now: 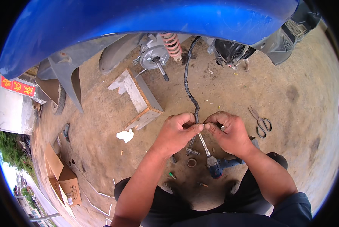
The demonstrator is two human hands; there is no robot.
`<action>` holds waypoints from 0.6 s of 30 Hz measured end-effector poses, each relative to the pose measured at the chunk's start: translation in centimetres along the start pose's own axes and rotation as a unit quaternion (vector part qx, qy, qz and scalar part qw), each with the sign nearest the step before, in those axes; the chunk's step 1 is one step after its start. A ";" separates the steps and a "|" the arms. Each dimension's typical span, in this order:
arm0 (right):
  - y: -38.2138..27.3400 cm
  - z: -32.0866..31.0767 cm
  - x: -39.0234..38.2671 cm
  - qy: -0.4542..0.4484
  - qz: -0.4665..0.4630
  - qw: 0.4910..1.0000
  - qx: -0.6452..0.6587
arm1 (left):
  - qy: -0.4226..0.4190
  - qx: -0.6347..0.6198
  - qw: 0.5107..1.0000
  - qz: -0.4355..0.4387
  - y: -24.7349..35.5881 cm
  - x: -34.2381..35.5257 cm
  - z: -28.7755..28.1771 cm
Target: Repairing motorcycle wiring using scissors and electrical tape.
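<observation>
A black, tape-wrapped wiring harness point(187, 83) hangs from under a blue body panel point(158, 19) and runs down to my hands. My left hand point(175, 132) is closed around its lower end, thumb and forefinger pinched together. My right hand point(230, 132) meets it fingertip to fingertip, pinching a thin wire end; the fingers mostly cover the small light piece between them. Below my hands, a blue cordless power tool point(215, 168) with a long silver shaft point(203, 143) lies on the ground. A tape roll point(191, 162) rests beside it.
Black-handled scissors point(261, 123) lie to the right. A wooden stool point(154, 104) sits on its side ahead, near a wheel hub point(154, 56) and a red coil spring point(172, 45). On the left are a cardboard box point(69, 185) and a crumpled white cloth or paper point(125, 136).
</observation>
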State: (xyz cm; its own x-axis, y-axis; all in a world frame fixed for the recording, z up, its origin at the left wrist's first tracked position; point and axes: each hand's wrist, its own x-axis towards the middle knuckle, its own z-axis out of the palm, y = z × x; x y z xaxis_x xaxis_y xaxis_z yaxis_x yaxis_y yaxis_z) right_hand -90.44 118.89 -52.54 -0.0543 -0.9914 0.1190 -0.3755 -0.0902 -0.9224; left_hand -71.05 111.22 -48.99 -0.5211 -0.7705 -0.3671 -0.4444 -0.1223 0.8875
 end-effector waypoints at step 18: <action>-0.7 -0.8 0.5 -0.126 0.381 0.747 0.531 | 0.069 0.133 0.970 0.190 0.1 -0.7 0.7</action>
State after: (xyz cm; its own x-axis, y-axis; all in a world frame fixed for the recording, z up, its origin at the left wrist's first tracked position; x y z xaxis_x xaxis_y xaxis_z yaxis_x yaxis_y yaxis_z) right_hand -90.99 118.52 -51.53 0.3488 -0.7672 -0.5383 0.6268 0.6179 -0.4746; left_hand -71.23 112.19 -48.89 -0.5893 -0.8073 0.0304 -0.4205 0.3386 0.8417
